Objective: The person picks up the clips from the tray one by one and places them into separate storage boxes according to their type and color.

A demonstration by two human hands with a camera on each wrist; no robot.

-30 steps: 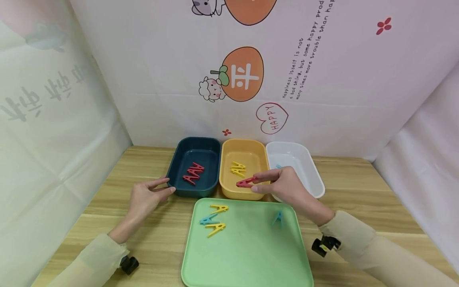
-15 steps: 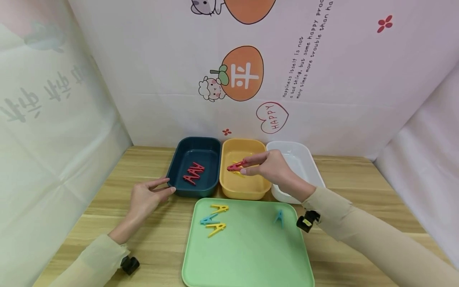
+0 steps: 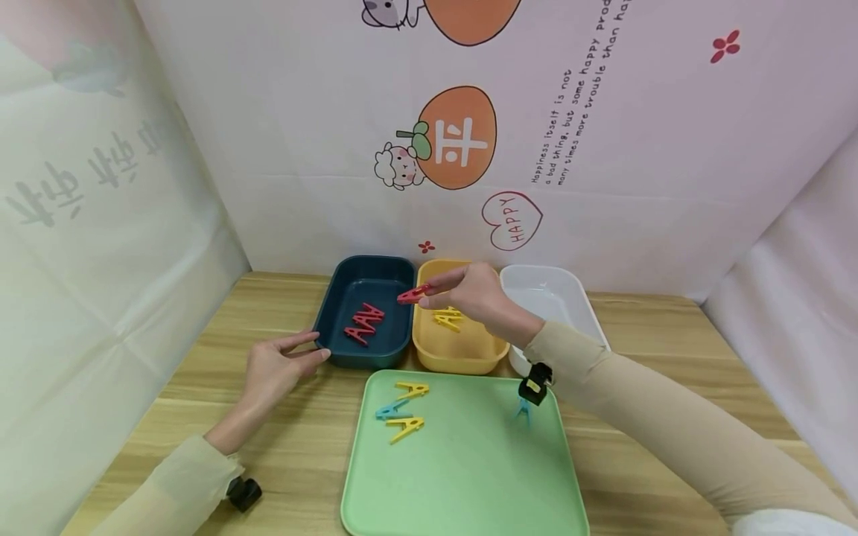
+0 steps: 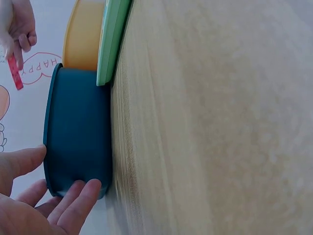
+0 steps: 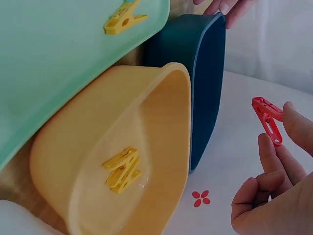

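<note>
My right hand (image 3: 472, 294) pinches a red clothespin (image 3: 410, 295) between thumb and fingertips, above where the dark blue bin (image 3: 362, 361) and the yellow bin (image 3: 459, 365) meet. Several red clothespins (image 3: 362, 325) lie inside the dark blue bin. At that bin's near left corner my left hand (image 3: 268, 372) rests with its thumb and fairly straight, spread fingers (image 4: 85, 193) touching the rim and outer wall. Yellow clothespins (image 5: 122, 169) lie in the yellow bin, partly behind my right hand in the head view.
A light green tray (image 3: 469, 476) in front of the bins bears yellow clothespins (image 3: 406, 426) and a blue clothespin (image 3: 392, 409) at its left, another blue clothespin (image 3: 524, 412) at its right. The white bin (image 3: 556, 298) stands right of the yellow one. A printed cloth hangs behind.
My right hand has carried the red clothespin leftward and slightly back, from over the yellow bin's front to the dark blue bin's right edge. My left hand has stayed in place.
</note>
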